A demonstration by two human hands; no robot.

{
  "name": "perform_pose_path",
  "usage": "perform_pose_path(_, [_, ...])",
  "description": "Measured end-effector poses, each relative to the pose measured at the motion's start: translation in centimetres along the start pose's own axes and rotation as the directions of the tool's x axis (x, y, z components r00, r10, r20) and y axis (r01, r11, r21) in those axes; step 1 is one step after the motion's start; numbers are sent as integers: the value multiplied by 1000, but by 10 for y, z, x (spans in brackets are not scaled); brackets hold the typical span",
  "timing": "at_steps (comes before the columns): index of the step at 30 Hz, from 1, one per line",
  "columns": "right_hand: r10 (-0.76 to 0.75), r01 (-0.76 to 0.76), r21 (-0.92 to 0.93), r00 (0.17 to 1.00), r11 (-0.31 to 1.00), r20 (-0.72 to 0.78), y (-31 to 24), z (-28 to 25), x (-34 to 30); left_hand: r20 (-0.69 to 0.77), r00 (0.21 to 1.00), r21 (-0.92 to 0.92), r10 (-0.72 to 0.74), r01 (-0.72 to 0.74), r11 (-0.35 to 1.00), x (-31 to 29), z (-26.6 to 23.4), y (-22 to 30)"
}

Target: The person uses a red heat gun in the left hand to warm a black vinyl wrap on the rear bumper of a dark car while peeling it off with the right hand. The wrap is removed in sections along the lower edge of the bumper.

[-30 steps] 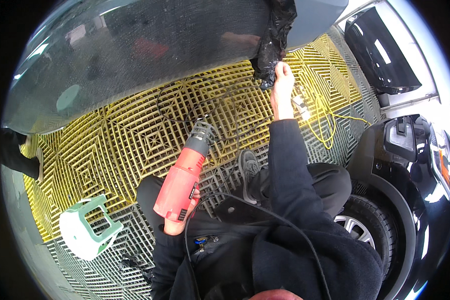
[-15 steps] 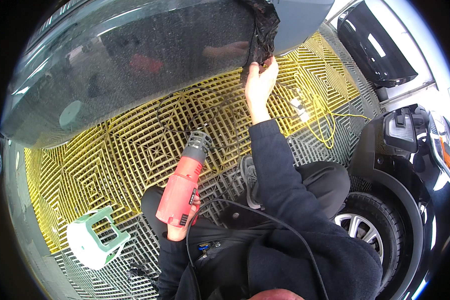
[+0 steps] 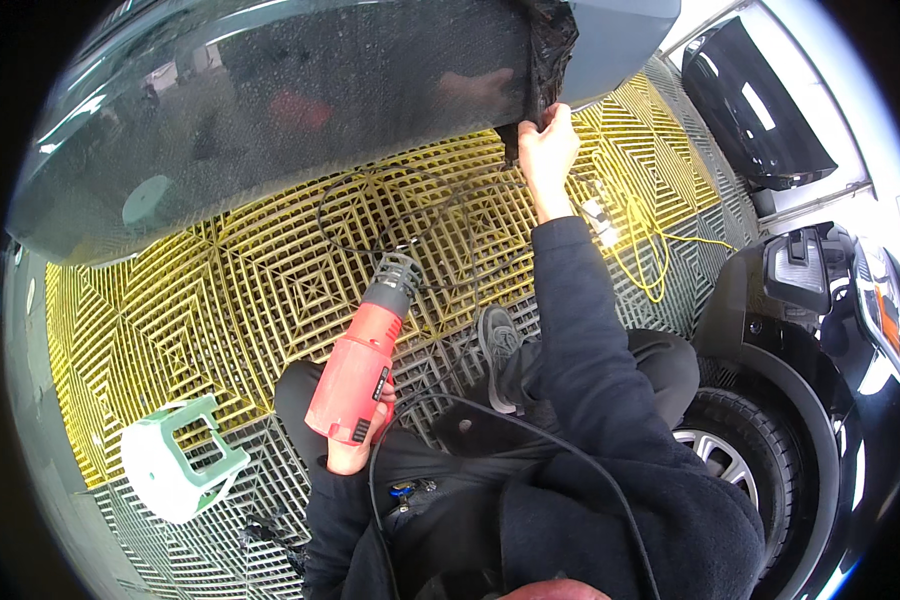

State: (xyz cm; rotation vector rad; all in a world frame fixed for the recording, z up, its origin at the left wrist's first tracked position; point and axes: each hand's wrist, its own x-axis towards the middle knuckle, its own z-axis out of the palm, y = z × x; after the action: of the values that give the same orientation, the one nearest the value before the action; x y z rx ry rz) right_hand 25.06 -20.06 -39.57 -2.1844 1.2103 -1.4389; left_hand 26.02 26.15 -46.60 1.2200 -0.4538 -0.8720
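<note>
My left hand [image 3: 372, 432] is wrapped round the handle of a red heat gun [image 3: 350, 375], low over my crossed legs. Its dark, slotted nozzle [image 3: 397, 275] points away from me toward the car panel. At the lower right edge of that dark, droplet-speckled panel [image 3: 370, 90], my right hand [image 3: 550, 155] pinches crumpled black film [image 3: 550, 60]. The film hangs in a wrinkled strip, with a bare grey-blue surface [image 3: 620, 35] to its right. Fingers hide part of the film's lower end.
A pale green and white stool [image 3: 175, 460] stands at the left on yellow and grey grid flooring [image 3: 260, 260]. The gun's black cord [image 3: 560, 445] crosses my lap. A yellow cable [image 3: 650, 250] lies coiled at the right, near a black car's wheel [image 3: 735, 450] and a detached black panel [image 3: 755, 105].
My right hand has shifted slightly right and away from me, still gripping the film. The heat gun stays in nearly the same place, and the view has shifted a little.
</note>
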Motion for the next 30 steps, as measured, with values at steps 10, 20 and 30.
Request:
perform_pose_path(10, [54, -145, 459, 977, 877, 204, 37, -2, 6, 40, 999, 9, 15, -15, 1000, -5, 2, 0])
perform_pose_path(20, [293, -198, 514, 950, 835, -110, 12, 38, -13, 59, 998, 16, 26, -27, 999, -9, 0, 12])
perform_pose_path(30, [232, -35, 560, 931, 828, -284, 12, 53, 7, -57, 998, 58, -28, 31, 998, -18, 0, 0])
